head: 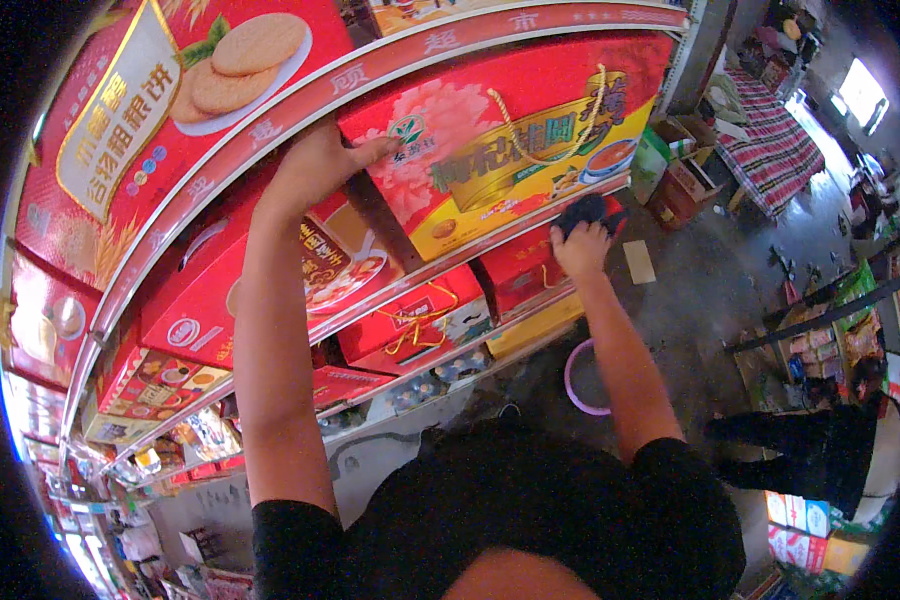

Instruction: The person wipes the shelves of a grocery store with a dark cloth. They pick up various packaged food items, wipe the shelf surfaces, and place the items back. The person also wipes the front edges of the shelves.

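A large red and yellow gift box (465, 195) with a rope handle stands on a shelf before me. My left hand (319, 165) reaches under the shelf above, at this box's left end. Its thumb lies against the front of the box; the other fingers are mostly hidden by the shelf strip. Lower and to the right, my right hand (585, 249) grips a dark cloth (586, 211) by the right end of the box's shelf edge (510, 231). Left of the gift box is another red food box (217, 277), partly covered by my left forearm.
Biscuit boxes (217, 97) stand on the upper shelf, behind a red strip (420, 46) bearing writing. Red boxes (412, 322) fill the shelf below. A purple ring-shaped rim (570, 379) is on the floor. Cartons (679, 184) and a checked cloth (769, 142) lie farther right. Another person (817, 450) is at lower right.
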`<state>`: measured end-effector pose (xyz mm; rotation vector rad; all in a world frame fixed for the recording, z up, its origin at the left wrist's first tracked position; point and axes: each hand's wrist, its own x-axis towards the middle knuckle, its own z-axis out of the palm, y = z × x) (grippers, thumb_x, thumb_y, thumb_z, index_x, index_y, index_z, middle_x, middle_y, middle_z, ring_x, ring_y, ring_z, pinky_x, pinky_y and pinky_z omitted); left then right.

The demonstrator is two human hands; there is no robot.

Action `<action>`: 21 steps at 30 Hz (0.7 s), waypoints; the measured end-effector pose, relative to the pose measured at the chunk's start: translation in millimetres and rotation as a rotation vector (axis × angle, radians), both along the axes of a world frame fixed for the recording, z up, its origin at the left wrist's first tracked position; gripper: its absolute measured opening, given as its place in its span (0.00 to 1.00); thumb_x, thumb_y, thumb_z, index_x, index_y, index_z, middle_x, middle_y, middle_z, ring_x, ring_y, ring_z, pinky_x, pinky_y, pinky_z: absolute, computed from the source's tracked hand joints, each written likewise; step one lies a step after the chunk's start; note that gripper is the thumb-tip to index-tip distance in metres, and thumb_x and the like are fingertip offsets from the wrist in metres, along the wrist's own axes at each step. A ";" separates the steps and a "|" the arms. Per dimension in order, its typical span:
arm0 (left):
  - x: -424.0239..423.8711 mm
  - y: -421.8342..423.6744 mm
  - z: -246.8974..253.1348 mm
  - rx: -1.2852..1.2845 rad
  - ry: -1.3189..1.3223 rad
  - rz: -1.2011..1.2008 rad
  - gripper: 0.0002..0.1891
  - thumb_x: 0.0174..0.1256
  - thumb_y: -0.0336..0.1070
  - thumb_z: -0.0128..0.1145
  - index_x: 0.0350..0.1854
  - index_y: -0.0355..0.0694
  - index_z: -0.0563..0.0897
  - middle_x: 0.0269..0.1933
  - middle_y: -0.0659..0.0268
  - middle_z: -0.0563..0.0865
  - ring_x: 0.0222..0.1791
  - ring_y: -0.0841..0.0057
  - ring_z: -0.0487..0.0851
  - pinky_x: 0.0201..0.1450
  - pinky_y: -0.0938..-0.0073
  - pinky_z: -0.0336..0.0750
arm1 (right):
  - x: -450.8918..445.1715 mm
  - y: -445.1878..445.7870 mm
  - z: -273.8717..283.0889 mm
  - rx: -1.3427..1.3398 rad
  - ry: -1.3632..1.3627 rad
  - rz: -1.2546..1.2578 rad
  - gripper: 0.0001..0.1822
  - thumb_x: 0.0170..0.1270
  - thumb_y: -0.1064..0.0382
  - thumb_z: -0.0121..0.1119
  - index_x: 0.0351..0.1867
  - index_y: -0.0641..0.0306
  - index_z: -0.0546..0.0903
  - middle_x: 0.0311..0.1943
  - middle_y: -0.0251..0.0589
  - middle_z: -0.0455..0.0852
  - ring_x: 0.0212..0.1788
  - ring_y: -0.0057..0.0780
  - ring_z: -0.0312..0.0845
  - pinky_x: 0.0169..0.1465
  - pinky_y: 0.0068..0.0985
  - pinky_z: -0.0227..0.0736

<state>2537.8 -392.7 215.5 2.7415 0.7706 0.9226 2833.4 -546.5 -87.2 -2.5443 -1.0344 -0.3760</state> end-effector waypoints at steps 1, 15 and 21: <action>-1.7 1.5 -0.9 0.013 0.003 0.003 0.43 0.50 0.55 0.68 0.62 0.30 0.65 0.57 0.44 0.75 0.59 0.56 0.73 0.61 0.64 0.65 | -23.6 -0.9 10.1 -0.015 0.038 0.076 0.29 0.57 0.41 0.56 0.38 0.71 0.79 0.44 0.60 0.77 0.49 0.55 0.72 0.52 0.51 0.66; -21.1 -0.6 -10.4 0.082 0.113 0.139 0.47 0.52 0.60 0.65 0.64 0.28 0.60 0.56 0.39 0.76 0.55 0.48 0.76 0.59 0.57 0.70 | -207.4 34.3 13.6 -0.443 0.323 0.799 0.14 0.55 0.57 0.57 0.36 0.66 0.79 0.42 0.53 0.81 0.50 0.49 0.74 0.52 0.44 0.70; -62.7 -79.6 -60.5 0.465 -0.148 0.126 0.41 0.54 0.45 0.65 0.66 0.29 0.61 0.65 0.41 0.65 0.67 0.45 0.61 0.67 0.52 0.62 | -266.2 58.4 -10.7 -0.234 0.137 1.164 0.22 0.61 0.55 0.52 0.53 0.66 0.75 0.51 0.57 0.78 0.60 0.48 0.68 0.59 0.42 0.66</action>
